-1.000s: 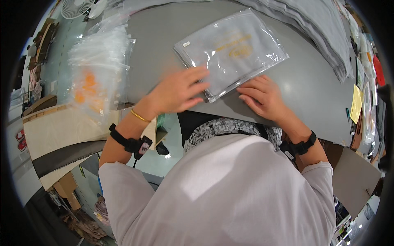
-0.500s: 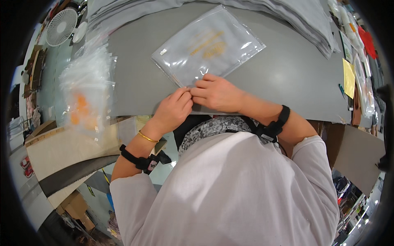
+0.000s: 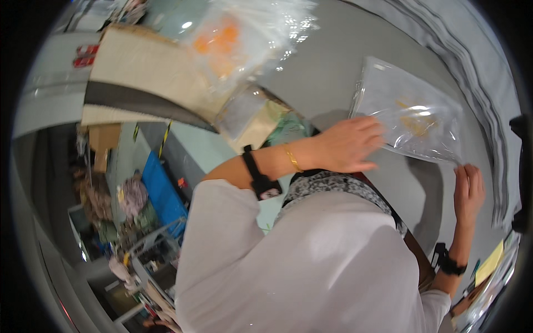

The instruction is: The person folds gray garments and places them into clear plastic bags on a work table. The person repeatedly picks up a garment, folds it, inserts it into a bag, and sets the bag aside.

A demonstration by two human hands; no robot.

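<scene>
A clear plastic bag point(image 3: 388, 105) with a gold printed design and something pale grey inside is in front of me, over the grey table. At its right corner, my right hand point(image 3: 469, 191) pinches the edge between thumb and fingers. My left hand point(image 3: 350, 145) reaches across the bag's near-left edge with its fingers stretched and the thumb apart. Whether those fingertips touch the plastic is hard to tell because they are slightly blurred. A dark shadow falls on the table below the bag.
A pile of clear bags with orange marks point(image 3: 222, 47) overhangs the table's left end. Long stacks of folded grey cloth point(image 3: 466, 50) line the far side. Beyond my right arm lies a yellow paper point(image 3: 489, 263). A pale wooden board point(image 3: 150, 72) stands at left.
The view has swung left. My hands, together at the bag's near edge before, are now apart: the right has moved to the right corner, and the left has let go and opened.
</scene>
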